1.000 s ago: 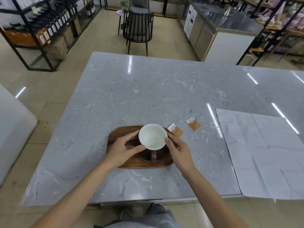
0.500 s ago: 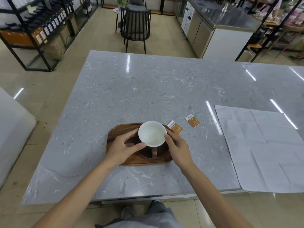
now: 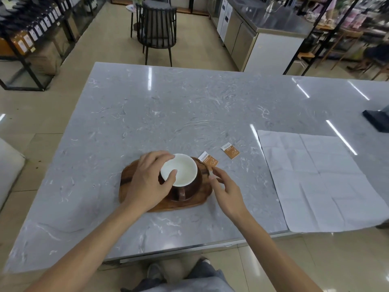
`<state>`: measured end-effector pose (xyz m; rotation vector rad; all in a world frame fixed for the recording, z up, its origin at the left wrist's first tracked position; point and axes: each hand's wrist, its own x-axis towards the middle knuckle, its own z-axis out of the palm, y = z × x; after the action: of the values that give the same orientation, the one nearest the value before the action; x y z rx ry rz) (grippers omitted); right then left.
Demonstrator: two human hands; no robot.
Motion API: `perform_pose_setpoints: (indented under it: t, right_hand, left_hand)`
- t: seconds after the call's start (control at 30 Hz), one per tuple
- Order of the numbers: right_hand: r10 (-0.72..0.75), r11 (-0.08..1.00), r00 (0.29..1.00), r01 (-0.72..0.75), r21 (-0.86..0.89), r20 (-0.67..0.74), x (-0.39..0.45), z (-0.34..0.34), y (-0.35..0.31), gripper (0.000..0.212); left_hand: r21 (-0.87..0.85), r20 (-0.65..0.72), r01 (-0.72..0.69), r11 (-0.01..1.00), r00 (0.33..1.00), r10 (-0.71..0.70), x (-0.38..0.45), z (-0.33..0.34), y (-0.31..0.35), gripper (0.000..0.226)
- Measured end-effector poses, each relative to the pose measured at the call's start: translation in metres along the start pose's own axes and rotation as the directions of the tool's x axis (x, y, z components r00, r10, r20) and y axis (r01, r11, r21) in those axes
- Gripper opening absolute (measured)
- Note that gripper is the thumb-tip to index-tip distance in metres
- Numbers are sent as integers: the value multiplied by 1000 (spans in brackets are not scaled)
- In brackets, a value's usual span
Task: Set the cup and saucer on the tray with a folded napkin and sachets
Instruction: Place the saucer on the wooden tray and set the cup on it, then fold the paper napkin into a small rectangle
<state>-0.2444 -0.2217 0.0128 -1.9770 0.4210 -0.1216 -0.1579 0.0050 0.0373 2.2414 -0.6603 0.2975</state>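
Since the earlier frame, the right hand [image 3: 226, 191] has been lifted off the cup [image 3: 181, 175], fingers loosely spread. The cup, on the tray [image 3: 189, 204], is gripped by the left hand [image 3: 148, 182]. The saucer is largely hidden.

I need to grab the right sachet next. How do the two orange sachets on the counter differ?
The nearer sachet lies against the wooden tray's far right edge, just beyond the right hand's fingertips; the farther sachet lies alone on the marble counter, closer to the unfolded napkin. Both lie flat, orange with a white end, at much the same angle.
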Motion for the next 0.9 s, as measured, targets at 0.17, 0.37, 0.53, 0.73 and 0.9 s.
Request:
perform_pose_setpoints:
  t: [0.17, 0.37, 0.53, 0.73, 0.9]
  right_hand:
    - [-6, 990, 1000, 6, -143, -2, 5, -14, 16, 35]
    - [-73, 966, 994, 51, -253, -81, -5, -80, 54, 15]
    - [-104, 910, 989, 50, -411, -109, -20, -159, 102, 22]
    - [-24, 900, 999, 13, -435, -21, -27, -229, 147, 32]
    - [-76, 893, 990, 122, -434, 123, -26, -257, 174, 38]
  left_hand:
    - [-132, 132, -117, 984, 982, 134, 0, 20, 33, 22]
    - [-179, 413, -129, 975, 890, 194, -5, 102, 83, 24]
    - [-206, 520, -175, 963, 814, 259, -11, 180, 145, 37]
    - [-29, 580, -259, 966, 782, 227, -15, 248, 189, 50]
    - [84, 569, -342, 936, 787, 237, -26, 267, 203, 47]
